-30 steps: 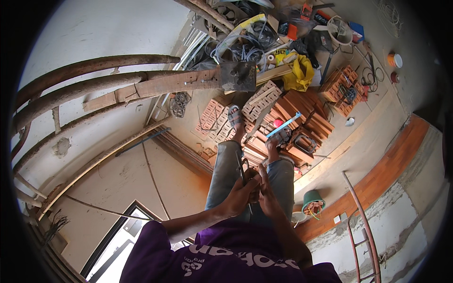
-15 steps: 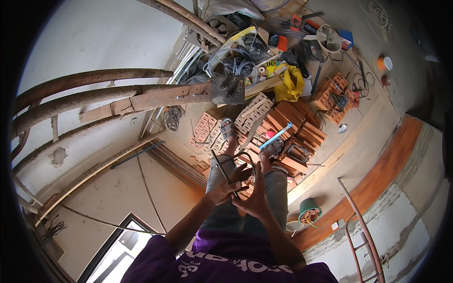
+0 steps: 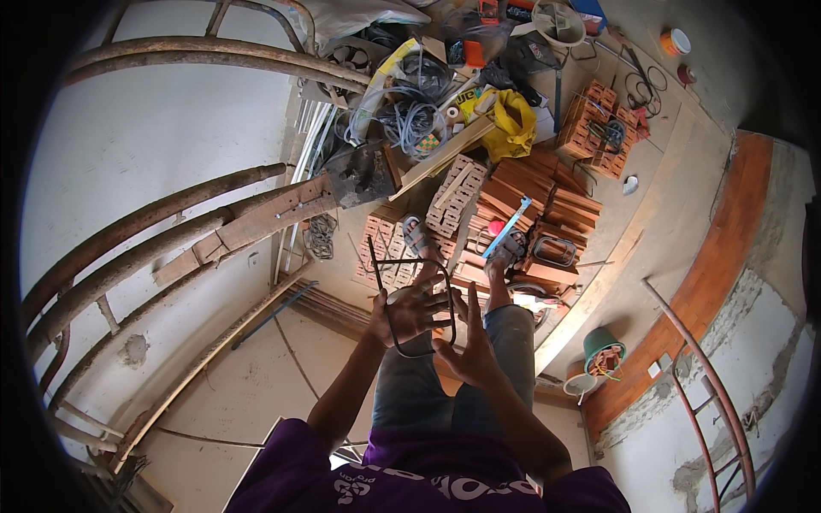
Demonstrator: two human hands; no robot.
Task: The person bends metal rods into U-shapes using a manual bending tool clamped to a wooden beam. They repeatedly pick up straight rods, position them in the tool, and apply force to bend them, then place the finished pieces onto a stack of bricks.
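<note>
A dark bent metal rod (image 3: 412, 262), shaped like an open rectangular loop with a loose straight end, hangs in front of my knees. My left hand (image 3: 405, 315) is at its left side, the rod crossing the palm by the thumb, the other fingers spread inside the loop. To the right of the loop my right hand (image 3: 469, 346) has its fingers stretched and apart. Its thumb is close to the loop's lower right corner; whether it touches is unclear. Below, a hacksaw with a blue bar (image 3: 508, 227) lies over red clay bricks (image 3: 560, 209) beside my feet.
Rusty scaffold pipes (image 3: 162, 201) and a wooden plank (image 3: 248, 229) run along the left. Beyond my feet lie hollow bricks (image 3: 455, 195), a yellow bag (image 3: 511, 124) and coiled clear tubing (image 3: 415, 124). A green bucket (image 3: 604, 350) stands right, near another pipe frame (image 3: 697, 368).
The rod has turned so its loop faces me more squarely. My hands have moved apart and their fingers have spread. My view has shifted somewhat.
</note>
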